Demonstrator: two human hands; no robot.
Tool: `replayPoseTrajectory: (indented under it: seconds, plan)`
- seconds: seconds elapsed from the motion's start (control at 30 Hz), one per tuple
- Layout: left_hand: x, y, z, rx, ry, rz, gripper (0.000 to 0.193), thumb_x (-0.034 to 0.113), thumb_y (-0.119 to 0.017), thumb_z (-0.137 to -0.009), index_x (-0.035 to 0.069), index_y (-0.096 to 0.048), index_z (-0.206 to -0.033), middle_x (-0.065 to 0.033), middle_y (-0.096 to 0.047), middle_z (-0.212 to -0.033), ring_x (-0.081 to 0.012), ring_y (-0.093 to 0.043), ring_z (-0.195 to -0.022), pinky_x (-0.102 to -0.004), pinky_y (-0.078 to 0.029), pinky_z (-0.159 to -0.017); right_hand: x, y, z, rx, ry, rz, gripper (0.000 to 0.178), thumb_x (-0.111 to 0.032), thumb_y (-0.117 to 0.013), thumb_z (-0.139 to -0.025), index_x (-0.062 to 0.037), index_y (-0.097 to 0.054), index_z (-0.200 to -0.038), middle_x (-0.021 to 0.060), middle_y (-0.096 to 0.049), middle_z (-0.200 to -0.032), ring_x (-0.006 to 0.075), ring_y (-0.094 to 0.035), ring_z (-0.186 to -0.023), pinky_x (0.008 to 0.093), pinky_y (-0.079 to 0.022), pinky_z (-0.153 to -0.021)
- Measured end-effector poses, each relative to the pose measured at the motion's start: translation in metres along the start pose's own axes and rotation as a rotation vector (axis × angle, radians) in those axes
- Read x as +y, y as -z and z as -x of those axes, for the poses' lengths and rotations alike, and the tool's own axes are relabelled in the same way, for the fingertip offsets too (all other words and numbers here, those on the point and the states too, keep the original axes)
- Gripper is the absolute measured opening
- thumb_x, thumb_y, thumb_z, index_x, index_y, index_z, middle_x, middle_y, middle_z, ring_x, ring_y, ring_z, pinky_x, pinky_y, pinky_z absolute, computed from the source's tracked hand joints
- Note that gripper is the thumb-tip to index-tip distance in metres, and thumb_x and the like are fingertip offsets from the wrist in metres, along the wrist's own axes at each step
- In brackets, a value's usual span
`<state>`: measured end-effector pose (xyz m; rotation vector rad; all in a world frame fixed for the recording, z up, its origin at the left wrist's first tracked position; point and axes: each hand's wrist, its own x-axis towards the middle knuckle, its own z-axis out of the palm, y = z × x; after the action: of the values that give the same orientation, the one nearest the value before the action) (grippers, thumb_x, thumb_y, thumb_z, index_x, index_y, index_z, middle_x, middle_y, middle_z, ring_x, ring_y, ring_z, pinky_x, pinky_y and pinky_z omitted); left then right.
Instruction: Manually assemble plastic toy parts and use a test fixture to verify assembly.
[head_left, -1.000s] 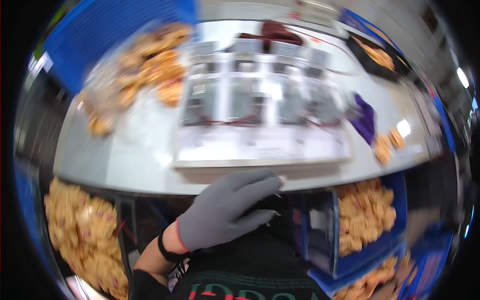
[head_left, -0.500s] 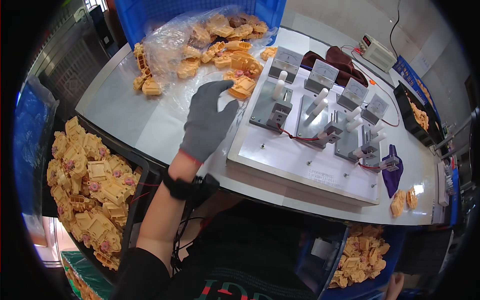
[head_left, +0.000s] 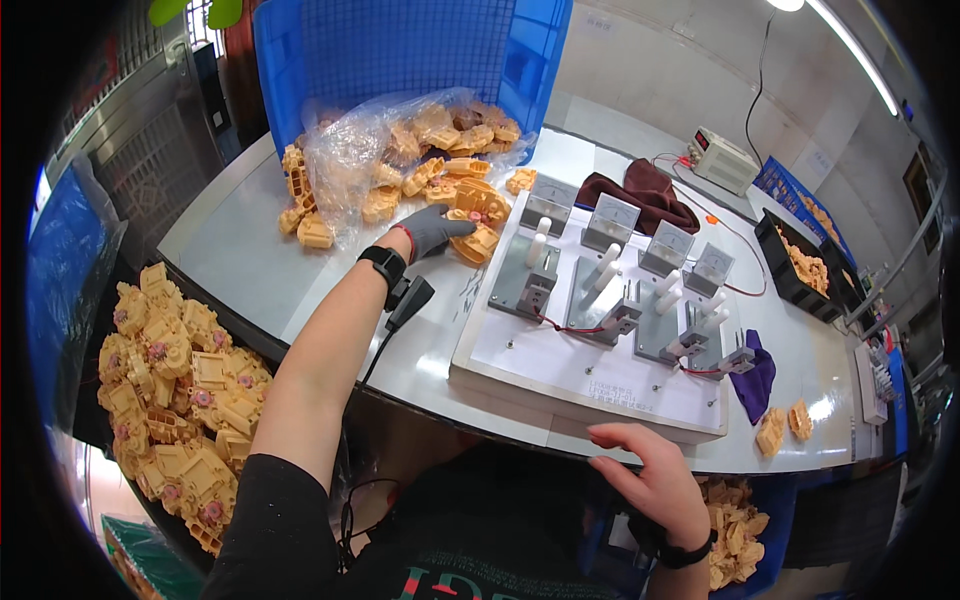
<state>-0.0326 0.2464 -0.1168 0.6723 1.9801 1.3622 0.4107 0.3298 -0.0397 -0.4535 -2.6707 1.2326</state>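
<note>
My left hand (head_left: 432, 232), in a grey glove, reaches to the near edge of the pile. Its fingertips close on a tan moulded plastic part (head_left: 474, 243), which has pinkish pieces on it; the far side of the grip is hidden. My bare right hand (head_left: 655, 480) hovers at the table's front edge, fingers apart and nothing in them. Just beyond it stands a white test fixture (head_left: 540, 380) with grey clamp blocks, white handles and several analog meters (head_left: 610, 222) along its back.
Behind the pile (head_left: 440, 130), partly under clear plastic, a blue crate (head_left: 410, 50) lies tipped. A black bin (head_left: 265, 345) of similar parts stands at lower left. Brown cloth (head_left: 645, 195), purple cloth (head_left: 755, 380) and two loose parts (head_left: 770, 432) lie around the fixture.
My left hand has moved forward onto the tan part, and its fingers have closed in. My right hand has come up into view from the lower right. The whole view has shifted.
</note>
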Motion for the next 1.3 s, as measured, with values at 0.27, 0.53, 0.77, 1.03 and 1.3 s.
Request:
replayPoseTrajectory:
  seconds: [0.27,0.53,0.77,1.03,1.3]
  plan:
    - [0.018,-0.010,0.028,0.037,0.017,0.249,0.058,0.025,-0.077,-0.084,0.005,-0.049,-0.132,-0.0071,-0.061,-0.116,-0.0183,-0.064,-0.102,-0.0310,-0.057,-0.086,0.009,-0.012,-0.048,0.129,0.104,-0.117,0.031,-0.013,-0.069,-0.090,-0.0036,-0.064,-0.119,0.0103,-0.067,-0.111,0.0215,-0.063,-0.102,0.0326,-0.049,-0.085]
    - [0.005,0.013,0.053,0.307,-0.240,0.835,0.020,0.013,-0.057,-0.091,0.008,-0.059,-0.110,-0.0090,-0.066,-0.107,-0.0197,-0.068,-0.096,-0.0330,-0.059,-0.079,0.013,-0.036,-0.093,0.283,0.183,-0.384,0.037,-0.008,-0.065,-0.092,-0.0028,-0.057,-0.128,0.0081,-0.062,-0.119,0.0166,-0.059,-0.108,0.0284,-0.049,-0.085]
    - [0.012,-0.039,0.159,0.102,-0.206,1.463,0.022,0.012,-0.062,-0.094,0.006,-0.064,-0.115,-0.0068,-0.068,-0.109,-0.0173,-0.066,-0.090,-0.0309,-0.057,-0.074,0.005,-0.056,-0.114,0.394,0.291,-0.561,0.044,-0.009,-0.065,-0.093,-0.0024,-0.049,-0.134,0.0088,-0.057,-0.124,0.0172,-0.056,-0.113,0.0300,-0.048,-0.089]
    - [0.003,-0.061,0.176,0.080,-0.142,1.428,0.020,0.015,-0.065,-0.093,0.007,-0.065,-0.112,-0.0043,-0.068,-0.109,-0.0168,-0.066,-0.094,-0.0302,-0.055,-0.081,0.009,-0.080,-0.133,0.343,0.249,-0.493,0.046,-0.010,-0.066,-0.092,-0.0083,-0.051,-0.136,0.0085,-0.057,-0.116,0.0179,-0.057,-0.107,0.0307,-0.049,-0.088]
    - [0.000,-0.062,0.167,-0.029,-0.173,1.419,0.021,0.019,-0.058,-0.098,0.007,-0.061,-0.115,-0.0042,-0.065,-0.112,-0.0167,-0.063,-0.098,-0.0305,-0.052,-0.086,0.008,-0.081,-0.130,0.330,0.276,-0.445,0.057,-0.013,-0.069,-0.090,-0.0075,-0.046,-0.142,0.0091,-0.058,-0.130,0.0208,-0.059,-0.116,0.0331,-0.048,-0.091]
